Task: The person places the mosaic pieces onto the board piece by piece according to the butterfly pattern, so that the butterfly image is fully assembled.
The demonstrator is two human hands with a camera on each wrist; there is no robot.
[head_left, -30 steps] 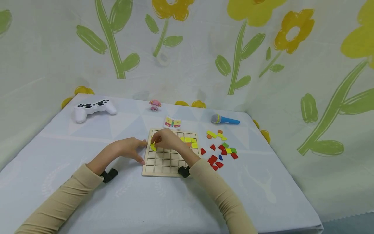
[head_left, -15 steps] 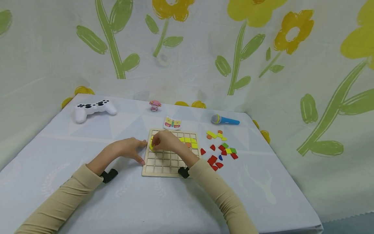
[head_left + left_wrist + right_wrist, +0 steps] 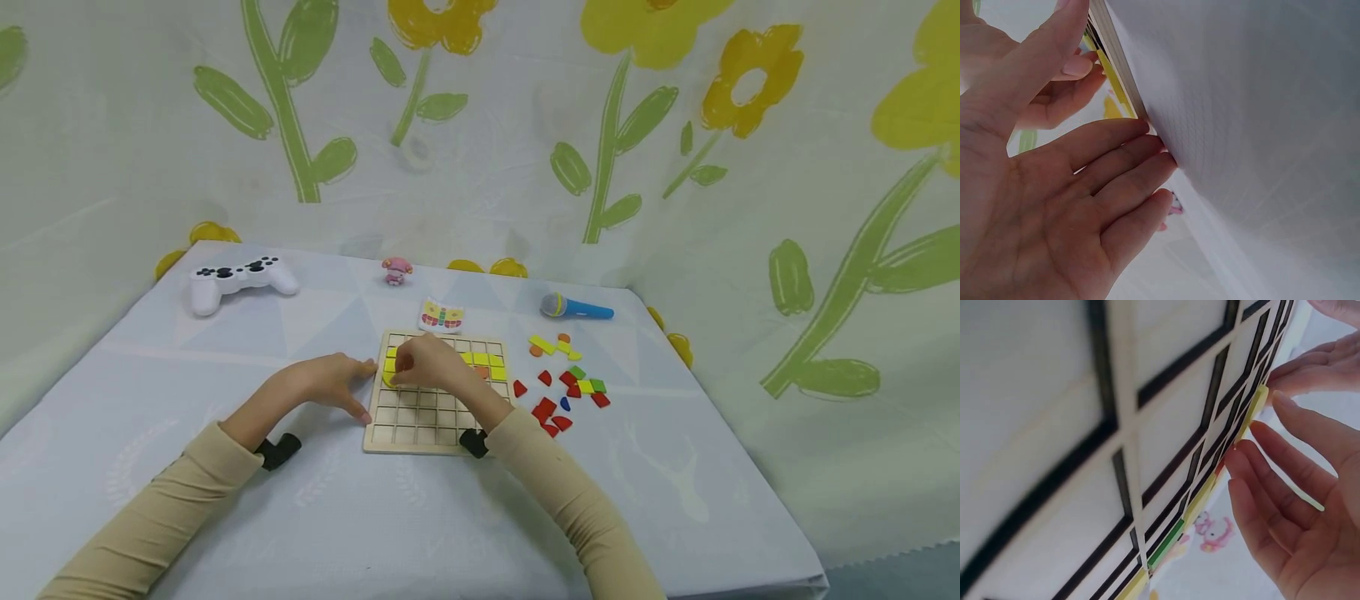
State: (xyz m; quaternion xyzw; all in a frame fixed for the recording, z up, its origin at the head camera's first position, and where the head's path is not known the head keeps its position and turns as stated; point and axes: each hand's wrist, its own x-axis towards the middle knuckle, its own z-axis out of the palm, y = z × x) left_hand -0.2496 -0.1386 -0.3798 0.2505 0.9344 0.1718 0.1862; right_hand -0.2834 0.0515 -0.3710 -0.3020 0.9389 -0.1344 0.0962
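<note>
A wooden grid board lies on the table, with yellow and orange pieces in its upper rows. My left hand rests at the board's left edge, thumb spread from the fingers; in the left wrist view the fingers of this hand are extended with their tips at the edge. Over the upper left cells, my right hand touches a curved yellow piece. The right wrist view shows this hand with loosely bent fingers, its thumb and index tips beside the yellow piece at the board.
Behind the board lies a patterned card. Loose red pieces and others in yellow, green, orange and blue are scattered to the right. Farther back are a white game controller, a pink figurine and a blue microphone.
The curved yellow piece has shifted slightly left and now lies in the board's left column. My right fingers have loosened around it. My left hand has stayed at the board's edge.
</note>
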